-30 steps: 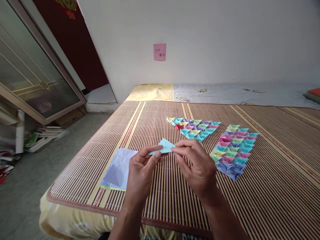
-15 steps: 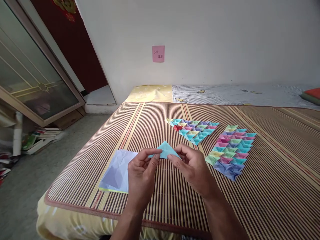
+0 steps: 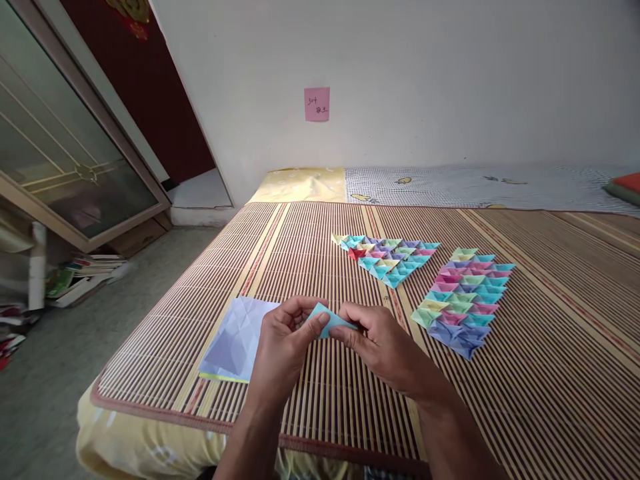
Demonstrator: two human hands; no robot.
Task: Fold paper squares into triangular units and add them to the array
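Observation:
Both my hands pinch a small folded light-blue paper piece just above the striped bamboo mat. My left hand grips its left side with thumb and fingers closed. My right hand holds its right side, fingers curled over it, hiding most of the piece. A creased pale lavender sheet, lying on top of a yellow one, rests on the mat just left of my left hand.
Two flat assemblies of several coloured folded units lie beyond my hands: a triangular one and a rectangular one. A pink note sticks to the wall. Books lie on the floor at left, below a glass door.
The light-blue piece came down closer to the mat and now shows less of itself; my hands closed in round it and moved slightly toward me.

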